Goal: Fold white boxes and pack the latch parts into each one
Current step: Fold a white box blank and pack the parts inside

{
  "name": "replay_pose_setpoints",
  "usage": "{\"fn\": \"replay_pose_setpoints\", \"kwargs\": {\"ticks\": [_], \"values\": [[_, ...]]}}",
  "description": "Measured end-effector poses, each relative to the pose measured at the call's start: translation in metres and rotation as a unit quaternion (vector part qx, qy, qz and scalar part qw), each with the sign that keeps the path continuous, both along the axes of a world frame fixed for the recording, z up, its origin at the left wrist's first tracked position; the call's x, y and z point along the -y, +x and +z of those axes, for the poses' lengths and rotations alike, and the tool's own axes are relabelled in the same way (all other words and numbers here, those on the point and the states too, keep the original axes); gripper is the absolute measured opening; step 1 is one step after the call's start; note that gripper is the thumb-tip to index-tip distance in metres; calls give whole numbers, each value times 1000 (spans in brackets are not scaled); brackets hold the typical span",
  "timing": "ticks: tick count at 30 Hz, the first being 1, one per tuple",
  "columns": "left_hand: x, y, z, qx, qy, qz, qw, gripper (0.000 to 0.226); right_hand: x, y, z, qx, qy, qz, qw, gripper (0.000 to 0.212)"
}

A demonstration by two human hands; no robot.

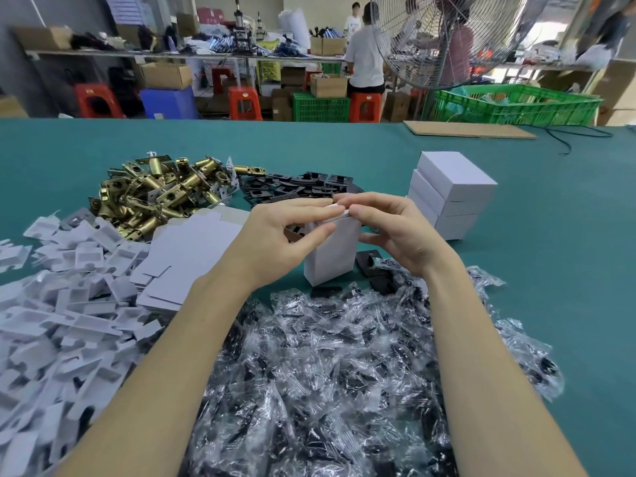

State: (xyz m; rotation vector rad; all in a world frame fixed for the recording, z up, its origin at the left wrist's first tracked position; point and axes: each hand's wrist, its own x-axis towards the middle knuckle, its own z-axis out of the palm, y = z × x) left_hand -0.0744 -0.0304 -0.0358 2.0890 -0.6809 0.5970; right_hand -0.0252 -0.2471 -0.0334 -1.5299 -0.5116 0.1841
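Note:
A small white box (pixel 330 256) stands upright on the green table (pixel 550 270) in the middle. My left hand (pixel 285 232) and my right hand (pixel 395 228) both pinch its top flap (pixel 339 213) from either side. Brass latch bolts (pixel 161 194) are heaped at the back left. Black strike plates (pixel 299 185) lie behind the hands. Flat unfolded box blanks (pixel 186 256) are stacked left of the box. Three closed white boxes (pixel 451 194) are stacked at the right.
White cardboard inserts (pixel 58 311) cover the left side. Clear bags with black screws (pixel 344 373) fill the front. A loose black plate (pixel 370 263) lies beside the box. A cardboard sheet (pixel 468 129) and a black cable (pixel 564 141) lie at the far right; a fan (pixel 447 39) stands beyond.

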Motion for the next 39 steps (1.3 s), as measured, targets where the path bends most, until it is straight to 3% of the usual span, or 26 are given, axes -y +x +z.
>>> {"fn": "replay_pose_setpoints", "kwargs": {"ticks": [8, 12, 14, 17, 20, 22, 25, 27, 30, 33, 36, 39], "values": [[2, 0, -4, -15, 7, 19, 1000, 30, 2, 3, -2, -35, -32, -3, 999, 22], [8, 2, -7, -32, -55, 72, 995, 25, 8, 2, -2, -69, -28, 64, 995, 50], [10, 3, -7, -45, -111, 124, 985, 22, 8, 2, -2, -69, -88, 54, 992, 64], [14, 4, -2, -109, -264, 149, 947, 17, 3, 2, 0, -47, -146, 17, 988, 49], [19, 4, 6, -203, -426, 142, 870, 15, 4, 3, 2, -49, -110, -42, 992, 22], [21, 4, 7, -254, -480, 134, 829, 13, 7, 4, 3, -77, -108, -48, 990, 18], [28, 4, 5, -290, -500, 107, 809, 13, 12, 4, 3, -117, -67, -36, 990, 22], [33, 4, 4, -303, -522, 88, 792, 12, 17, 3, 7, -111, -56, -27, 992, 42], [36, 6, 0, -304, -537, 79, 783, 16, 18, 2, 12, -57, -150, -33, 986, 73], [39, 6, -6, -295, -543, 62, 784, 23, 11, 2, 12, -29, -175, -74, 981, 70], [39, 6, -7, -289, -557, 37, 778, 29, 10, 2, 11, -37, -128, -117, 984, 67], [37, 9, -13, -302, -527, 76, 791, 18, 13, 3, 15, -29, -54, -167, 984, 60]]}}
